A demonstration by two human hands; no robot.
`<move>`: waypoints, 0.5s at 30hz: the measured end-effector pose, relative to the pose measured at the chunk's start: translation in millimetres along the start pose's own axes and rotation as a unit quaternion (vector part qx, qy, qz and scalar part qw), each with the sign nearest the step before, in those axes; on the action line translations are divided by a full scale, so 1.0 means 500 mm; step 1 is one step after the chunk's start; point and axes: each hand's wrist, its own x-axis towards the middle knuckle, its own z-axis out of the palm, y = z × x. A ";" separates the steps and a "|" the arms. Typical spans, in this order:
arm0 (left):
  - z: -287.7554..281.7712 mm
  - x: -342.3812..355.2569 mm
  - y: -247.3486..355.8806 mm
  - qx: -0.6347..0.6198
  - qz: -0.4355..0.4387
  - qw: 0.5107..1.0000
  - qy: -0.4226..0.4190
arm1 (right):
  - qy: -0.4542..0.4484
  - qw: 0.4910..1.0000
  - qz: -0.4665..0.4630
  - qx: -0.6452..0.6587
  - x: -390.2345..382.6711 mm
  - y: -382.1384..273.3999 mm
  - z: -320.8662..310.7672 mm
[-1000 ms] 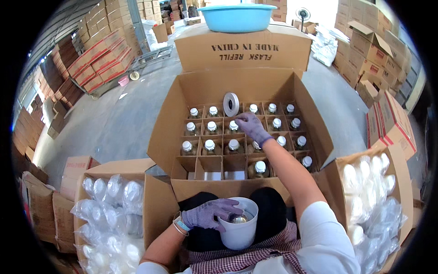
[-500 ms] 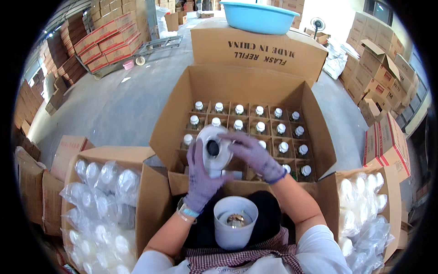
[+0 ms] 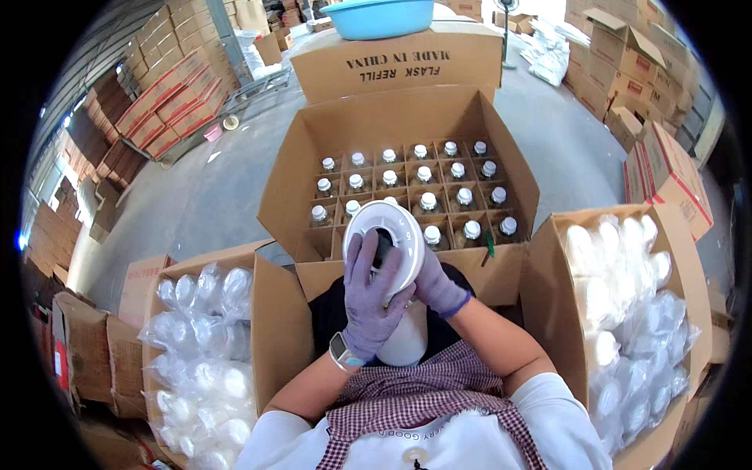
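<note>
Both my hands wear purple gloves. They hold a round white plastic piece (image 3: 407, 232) with a broad ring face and a dark centre. My left hand (image 3: 373, 305) is closed on it, its fingers lying across the dark middle. From behind its right side, my right hand (image 3: 442, 288) grips the same piece, with the fingers partly hidden. Below, between my legs, stands a white cylindrical container (image 3: 407, 341), its top covered by my hands. Just beyond is an open carton (image 3: 392, 113) with cardboard dividers and rows of glass bottles (image 3: 428, 202) with white caps.
To my left, an open carton (image 3: 278, 337) holds plastic-wrapped white pieces (image 3: 210, 333); another open carton (image 3: 554, 309) with similar pieces stands at my right. A light-blue basin (image 3: 380, 19) rests on a carton behind the bottles. Stacked boxes (image 3: 180, 102) line the far left.
The white piece has come nearer to me and tilted, its ring face now showing. My hands now cover the top of the white container, which showed something shiny inside before. The view has shifted.
</note>
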 end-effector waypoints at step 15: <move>-0.087 -0.015 -0.008 -0.062 -0.094 0.993 -0.039 | -0.046 0.954 0.255 0.151 0.054 -0.165 -0.084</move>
